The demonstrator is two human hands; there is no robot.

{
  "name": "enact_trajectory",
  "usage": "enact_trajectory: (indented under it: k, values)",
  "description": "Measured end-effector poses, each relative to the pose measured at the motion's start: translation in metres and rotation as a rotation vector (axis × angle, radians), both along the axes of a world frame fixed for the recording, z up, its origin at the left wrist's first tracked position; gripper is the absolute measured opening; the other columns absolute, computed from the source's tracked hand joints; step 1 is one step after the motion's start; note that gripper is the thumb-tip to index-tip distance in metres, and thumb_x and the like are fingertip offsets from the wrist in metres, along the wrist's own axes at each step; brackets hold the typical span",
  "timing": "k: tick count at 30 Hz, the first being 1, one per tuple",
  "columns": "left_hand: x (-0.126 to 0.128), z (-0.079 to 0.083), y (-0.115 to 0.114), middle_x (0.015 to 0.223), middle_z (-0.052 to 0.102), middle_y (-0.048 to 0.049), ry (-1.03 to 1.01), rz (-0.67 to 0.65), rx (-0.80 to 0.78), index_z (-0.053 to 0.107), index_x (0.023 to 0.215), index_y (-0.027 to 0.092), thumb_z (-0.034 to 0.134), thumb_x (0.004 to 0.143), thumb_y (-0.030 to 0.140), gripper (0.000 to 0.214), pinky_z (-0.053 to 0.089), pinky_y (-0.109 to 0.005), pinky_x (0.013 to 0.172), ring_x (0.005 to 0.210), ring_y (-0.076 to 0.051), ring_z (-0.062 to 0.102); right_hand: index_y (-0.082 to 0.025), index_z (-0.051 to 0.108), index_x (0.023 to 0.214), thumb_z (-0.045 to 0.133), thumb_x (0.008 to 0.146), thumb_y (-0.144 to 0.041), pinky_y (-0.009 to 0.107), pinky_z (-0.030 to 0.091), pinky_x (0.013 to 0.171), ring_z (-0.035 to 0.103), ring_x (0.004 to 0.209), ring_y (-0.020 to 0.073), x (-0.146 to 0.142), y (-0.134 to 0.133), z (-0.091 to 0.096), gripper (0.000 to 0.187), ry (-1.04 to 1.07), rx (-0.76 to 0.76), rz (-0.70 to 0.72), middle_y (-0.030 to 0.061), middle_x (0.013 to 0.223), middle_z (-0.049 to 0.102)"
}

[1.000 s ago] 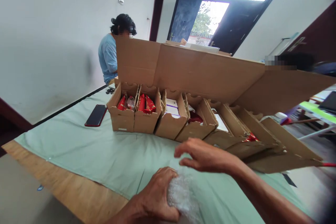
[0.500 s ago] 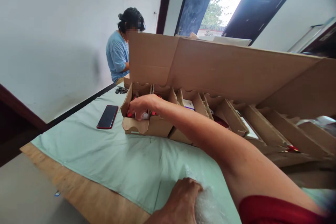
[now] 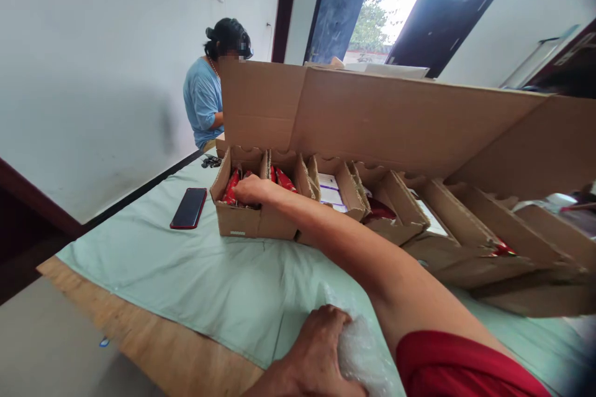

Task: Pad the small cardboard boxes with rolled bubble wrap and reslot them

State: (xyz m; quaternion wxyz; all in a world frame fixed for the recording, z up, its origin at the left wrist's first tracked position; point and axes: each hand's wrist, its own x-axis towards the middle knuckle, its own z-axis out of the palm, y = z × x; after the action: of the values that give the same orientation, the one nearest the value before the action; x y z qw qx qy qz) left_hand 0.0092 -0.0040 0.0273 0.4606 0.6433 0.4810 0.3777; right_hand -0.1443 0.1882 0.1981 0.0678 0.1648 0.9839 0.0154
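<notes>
My left hand (image 3: pixel 321 347) is closed around a crumpled piece of clear bubble wrap (image 3: pixel 365 350) at the bottom of the view, over the cloth. My right arm, in a red sleeve, stretches across to the left. Its hand (image 3: pixel 250 190) is down inside the leftmost cardboard bin (image 3: pixel 239 223), among shiny red packets (image 3: pixel 230 187). The fingers look curled, but their tips and anything in them are hidden. More red packets (image 3: pixel 285 180) lie in the adjoining bin.
Bins to the right hold white boxes (image 3: pixel 331 189) and a dark red item (image 3: pixel 379 209). A tall cardboard panel (image 3: pixel 395 115) stands behind. A phone (image 3: pixel 189 208) lies on the green cloth (image 3: pixel 186 279). A person in a blue shirt (image 3: pixel 202 96) sits beyond.
The leftmost bin's front flap, folded outward before, no longer hangs out. My right hand has shifted slightly right inside that bin, showing more red packets. My left hand keeps the bubble wrap.
</notes>
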Motion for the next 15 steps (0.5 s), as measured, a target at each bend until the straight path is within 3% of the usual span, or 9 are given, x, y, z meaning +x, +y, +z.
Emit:
enact_trajectory:
  k: [2, 4, 6, 8, 9, 11, 13, 15]
  values:
    - [-0.002, 0.003, 0.000, 0.117, 0.060, -0.0100, -0.020, 0.009, 0.007, 0.057, 0.117, 0.016, 0.078, 0.045, 0.023, 0.075, 0.047, -0.045, 0.100, 0.108, -0.032, 0.057, -0.013, 0.078, 0.078, 0.067, 0.077, -0.005, 0.035, 0.049, 0.081, 0.074, 0.093, 0.0280, 0.018, -0.006, 0.026, 0.014, -0.013, 0.042, -0.018, 0.0142, 0.089, 0.079]
    - [-0.003, 0.004, -0.001, 0.115, 0.060, -0.0099, -0.011, 0.017, 0.010, 0.057, 0.114, 0.016, 0.078, 0.045, 0.021, 0.072, 0.047, -0.044, 0.098, 0.107, -0.032, 0.057, -0.015, 0.078, 0.086, 0.063, 0.083, -0.009, 0.040, 0.046, 0.089, 0.072, 0.098, 0.0279, 0.054, -0.015, 0.058, 0.017, 0.056, 0.087, -0.025, 0.0126, 0.095, 0.078]
    - [-0.003, 0.005, -0.002, 0.110, 0.061, -0.0082, -0.011, 0.024, 0.022, 0.057, 0.108, 0.017, 0.077, 0.046, 0.019, 0.065, 0.047, -0.043, 0.094, 0.102, -0.030, 0.058, -0.019, 0.077, 0.092, 0.060, 0.088, -0.014, 0.042, 0.043, 0.095, 0.070, 0.100, 0.0253, 0.107, -0.029, 0.082, 0.018, 0.290, 0.132, -0.025, 0.0080, 0.099, 0.076]
    - [-0.005, 0.006, -0.003, 0.107, 0.061, -0.0061, -0.043, 0.015, 0.047, 0.056, 0.107, 0.018, 0.074, 0.048, 0.018, 0.061, 0.047, -0.040, 0.091, 0.098, -0.027, 0.058, -0.020, 0.075, 0.095, 0.061, 0.090, -0.020, 0.040, 0.044, 0.096, 0.068, 0.103, 0.0227, 0.171, -0.045, 0.086, 0.015, 0.528, 0.080, -0.073, 0.0067, 0.109, 0.072]
    - [-0.006, 0.006, -0.003, 0.107, 0.061, -0.0055, -0.068, 0.009, 0.060, 0.056, 0.108, 0.018, 0.073, 0.049, 0.018, 0.061, 0.047, -0.039, 0.090, 0.096, -0.026, 0.057, -0.020, 0.073, 0.095, 0.060, 0.091, -0.022, 0.039, 0.045, 0.096, 0.067, 0.106, 0.0221, 0.204, -0.054, 0.079, 0.014, 0.635, 0.018, -0.122, 0.0073, 0.117, 0.070]
    - [-0.008, 0.007, -0.004, 0.106, 0.061, -0.0048, -0.107, -0.002, 0.072, 0.055, 0.111, 0.018, 0.072, 0.051, 0.019, 0.062, 0.047, -0.037, 0.087, 0.094, -0.024, 0.057, -0.022, 0.070, 0.091, 0.062, 0.090, -0.028, 0.040, 0.046, 0.100, 0.062, 0.118, 0.0240, 0.266, -0.071, 0.046, 0.010, 0.808, -0.137, -0.264, 0.0088, 0.135, 0.063]
    - [-0.009, 0.008, -0.006, 0.104, 0.061, -0.0038, -0.128, -0.020, 0.057, 0.055, 0.112, 0.017, 0.071, 0.052, 0.020, 0.062, 0.047, -0.035, 0.084, 0.092, -0.022, 0.057, -0.022, 0.067, 0.088, 0.066, 0.086, -0.035, 0.042, 0.044, 0.104, 0.056, 0.129, 0.0267, 0.316, -0.089, -0.002, 0.013, 0.928, -0.305, -0.479, 0.0093, 0.147, 0.056]
    - [-0.011, 0.013, -0.010, 0.101, 0.061, -0.0023, -0.158, -0.054, 0.010, 0.055, 0.113, 0.017, 0.071, 0.054, 0.021, 0.061, 0.046, -0.032, 0.080, 0.088, -0.020, 0.057, -0.022, 0.066, 0.087, 0.067, 0.084, -0.044, 0.042, 0.045, 0.102, 0.056, 0.128, 0.0276, 0.351, -0.109, -0.051, 0.022, 1.048, -0.517, -0.711, 0.0105, 0.146, 0.057]
